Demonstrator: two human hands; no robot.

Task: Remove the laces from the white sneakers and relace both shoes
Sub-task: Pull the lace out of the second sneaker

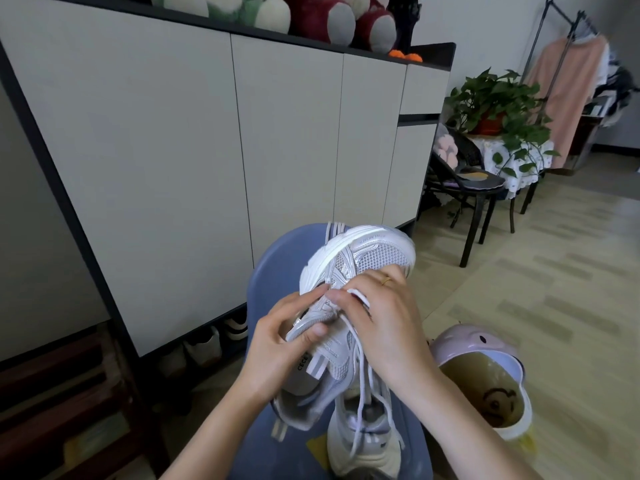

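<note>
I have 1 white sneaker [360,268] lifted above the blue stool [277,258], toe pointing away from me, sole turned to the left. My left hand [277,344] grips it at the tongue, thumb curled over the upper near the eyelets. My right hand [384,320] pinches the lace [358,296] between thumb and forefinger right at the eyelet row, the other fingers curled over the mesh. The loose lace hangs down from there to the second sneaker [363,445], which stands on the stool seat just below, toe toward me.

I cannot tell from here whether I am pulling the lace out or feeding it in. Either way, I think the trick is to keep the left thumb pressing the eyelet flap flat and to move the lace straight along the hole's axis, short pulls, so it does not twist or bunch.

The stool seat is narrow and the second shoe takes most of it; its front edge is close. To my right, on the floor, a pink helmet [481,375] sits near my forearm. The cabinet [173,150] stands behind, well apart, so upward and forward are free
</note>
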